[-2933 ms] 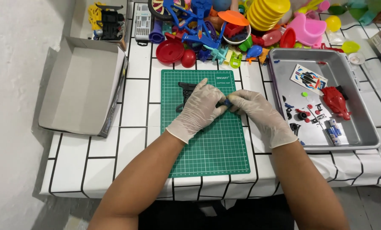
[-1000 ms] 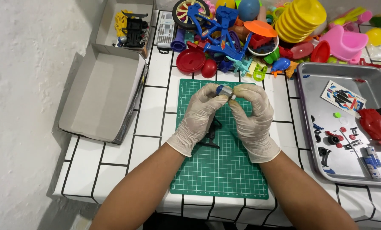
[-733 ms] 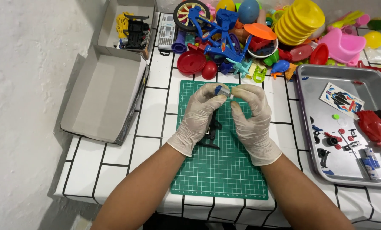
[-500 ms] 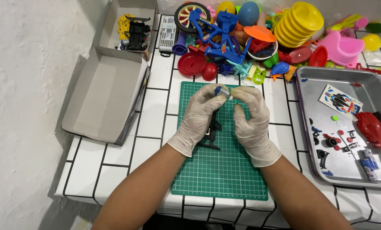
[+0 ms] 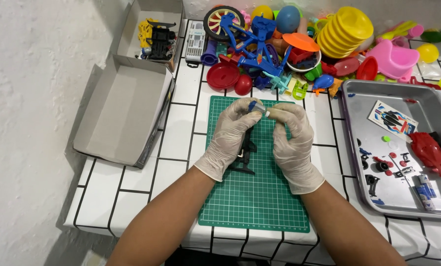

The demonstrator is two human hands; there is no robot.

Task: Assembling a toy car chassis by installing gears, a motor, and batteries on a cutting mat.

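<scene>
- Small blue and silver part (image 5: pixel 257 107): it sits in the middle of the frame, a bit above center, up over the green cutting mat (image 5: pixel 257 197). Both gloved hands pinch it between their fingertips.
- Left hand (image 5: pixel 229 135): its fingers curl in and squeeze the blue end of the part. A soft, steady squeeze looks best, so the tiny piece does not slip.
- Right hand (image 5: pixel 292 143): its fingertips press on the pale end of the part. The two hands almost touch. Small, slow turns would help here more than hard pushing.
- Black toy frame (image 5: pixel 245 152): it lies on the mat just under the hands, partly hidden by the left one. Working low over the mat is wise, because a dropped piece would land there and not roll away.
- Silver tray (image 5: pixel 353 88): it is at the right of the frame. Inside are a red toy shell (image 5: pixel 429 153), a sticker sheet (image 5: pixel 392 118) and little loose bits.
- Open cardboard box (image 5: pixel 117 113): it is at the left of the frame.
- Pile of bright plastic toys (image 5: pixel 299 44): it fills the top of the frame, with a blue toy bike (image 5: pixel 252 44) and stacked yellow plates (image 5: pixel 343 32).
</scene>
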